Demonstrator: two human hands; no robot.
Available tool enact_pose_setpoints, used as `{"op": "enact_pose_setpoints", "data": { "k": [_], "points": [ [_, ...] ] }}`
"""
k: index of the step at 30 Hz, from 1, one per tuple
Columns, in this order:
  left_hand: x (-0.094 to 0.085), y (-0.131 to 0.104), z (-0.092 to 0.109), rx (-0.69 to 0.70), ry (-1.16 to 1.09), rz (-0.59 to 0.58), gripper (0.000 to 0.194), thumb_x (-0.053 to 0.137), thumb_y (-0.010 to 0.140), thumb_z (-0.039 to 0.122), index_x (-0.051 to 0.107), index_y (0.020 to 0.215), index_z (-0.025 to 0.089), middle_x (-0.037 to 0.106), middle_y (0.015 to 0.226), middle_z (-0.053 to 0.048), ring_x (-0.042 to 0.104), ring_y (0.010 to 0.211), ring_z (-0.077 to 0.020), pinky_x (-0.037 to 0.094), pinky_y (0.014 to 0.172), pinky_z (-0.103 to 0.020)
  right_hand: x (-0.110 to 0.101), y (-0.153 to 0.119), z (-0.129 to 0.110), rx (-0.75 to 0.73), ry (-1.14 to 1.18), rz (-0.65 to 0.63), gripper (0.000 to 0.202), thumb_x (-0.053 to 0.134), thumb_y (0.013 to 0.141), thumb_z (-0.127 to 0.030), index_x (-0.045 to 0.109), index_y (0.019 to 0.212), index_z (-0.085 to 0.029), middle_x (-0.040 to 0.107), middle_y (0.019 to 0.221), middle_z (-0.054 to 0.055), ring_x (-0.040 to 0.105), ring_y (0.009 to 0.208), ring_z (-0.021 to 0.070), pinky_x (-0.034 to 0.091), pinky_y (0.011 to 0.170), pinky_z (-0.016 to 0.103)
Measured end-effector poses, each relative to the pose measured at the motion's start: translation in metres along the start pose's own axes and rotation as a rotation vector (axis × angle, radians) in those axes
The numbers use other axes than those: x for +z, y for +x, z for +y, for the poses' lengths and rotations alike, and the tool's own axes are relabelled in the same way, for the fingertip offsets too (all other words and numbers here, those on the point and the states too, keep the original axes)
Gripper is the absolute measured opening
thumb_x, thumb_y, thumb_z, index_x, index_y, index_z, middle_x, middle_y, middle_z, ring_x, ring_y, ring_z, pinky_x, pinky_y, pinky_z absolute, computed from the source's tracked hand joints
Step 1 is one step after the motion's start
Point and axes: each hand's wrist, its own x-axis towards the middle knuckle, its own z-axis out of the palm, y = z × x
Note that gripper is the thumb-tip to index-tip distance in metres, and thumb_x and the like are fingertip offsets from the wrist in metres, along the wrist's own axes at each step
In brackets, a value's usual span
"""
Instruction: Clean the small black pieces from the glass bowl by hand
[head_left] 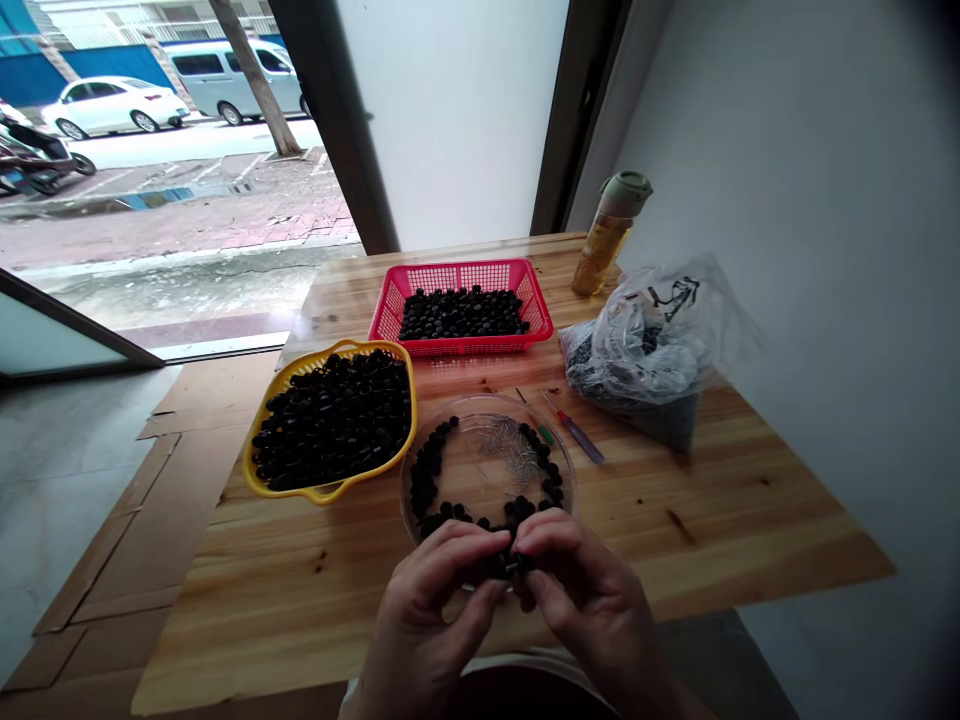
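**Left hand [439,605] and right hand [589,585]: small black part [512,565] held between the fingertips**

Reference: clock face centered on the clear round tray [489,399]; 12 o'clock points away from the camera.

Both hands are at 6 o'clock, over the near rim of the tray. Thumb and forefinger of each hand are closed to a narrow pinch on the small black part, one hand on either side of it. A bright metallic glint shows at the part; its exact form is partly hidden by the fingers.

Inside the tray, loose black pieces [424,480] line the rim from 11 o'clock, through 9 and 6, to 2 o'clock. Thin silvery pins [514,450] lie in a loose scatter toward 1 o'clock.

The yellow basket [322,495], filled with black ring-like pieces [337,420], stands at 10 o'clock. The red basket [465,347] stands at 12 o'clock and holds a layer of black rounded pieces [461,313].

A green-handled tool [545,433] lies at the tray rim, at 2 o'clock. Just outside it lies a screwdriver [585,441] with a purple handle, its shaft directed away from the camera. Farther out at 2 o'clock, a clear plastic bag [660,375] contains dark pieces. An upright bottle [600,245] with a pale green lid stands at 1 o'clock, holding amber liquid.

All items rest on the wooden table [697,530]. Outside the opening at 10 to 11 o'clock, a white car [116,107] and a van [236,80] are visible.
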Motion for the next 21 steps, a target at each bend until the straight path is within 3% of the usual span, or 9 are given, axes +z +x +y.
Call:
{"op": "enact_pose_setpoints", "data": {
  "k": [5, 10, 15, 21],
  "points": [
    [0.004, -0.004, 0.002, -0.124, -0.192, 0.019, 0.03, 0.071, 0.096, 0.018, 0.08, 0.119, 0.036, 0.069, 0.101, -0.001, 0.072, 0.078, -0.012, 0.06, 0.073, -0.018, 0.001, 0.001, -0.005, -0.058, -0.138, 0.025, 0.032, 0.063, 0.087, -0.003, 0.071, 0.103, -0.029, 0.065, 0.1, 0.001, 0.067, 0.072, 0.012, 0.06, 0.063, 0.021],
    [0.005, -0.01, -0.003, -0.257, -0.356, 0.073, 0.024, 0.078, 0.093, 0.023, 0.083, 0.112, 0.037, 0.068, 0.109, -0.001, 0.072, 0.077, -0.0107, 0.061, 0.075, -0.019, 0.004, 0.006, -0.014, -0.214, -0.329, 0.048, 0.033, 0.064, 0.081, -0.001, 0.07, 0.101, -0.026, 0.069, 0.093, 0.001, 0.069, 0.07, 0.0117, 0.06, 0.063, 0.018],
    [0.005, -0.013, -0.004, -0.278, -0.369, 0.081, 0.022, 0.081, 0.09, 0.024, 0.085, 0.108, 0.036, 0.071, 0.105, -0.001, 0.074, 0.076, -0.0127, 0.062, 0.075, -0.02, 0.008, 0.012, -0.029, -0.339, -0.501, 0.041, 0.028, 0.063, 0.079, 0.0, 0.07, 0.097, -0.021, 0.072, 0.087, 0.002, 0.072, 0.068, 0.0105, 0.059, 0.064, 0.014],
    [0.002, -0.017, -0.003, -0.307, -0.351, 0.112, 0.023, 0.083, 0.088, 0.025, 0.086, 0.107, 0.037, 0.075, 0.103, -0.002, 0.076, 0.075, -0.0145, 0.064, 0.075, -0.022, 0.008, 0.01, -0.031, -0.379, -0.567, -0.002, 0.028, 0.06, 0.081, 0.001, 0.069, 0.1, -0.018, 0.072, 0.088, 0.005, 0.072, 0.068, 0.0107, 0.061, 0.067, 0.016]
  ]
}}
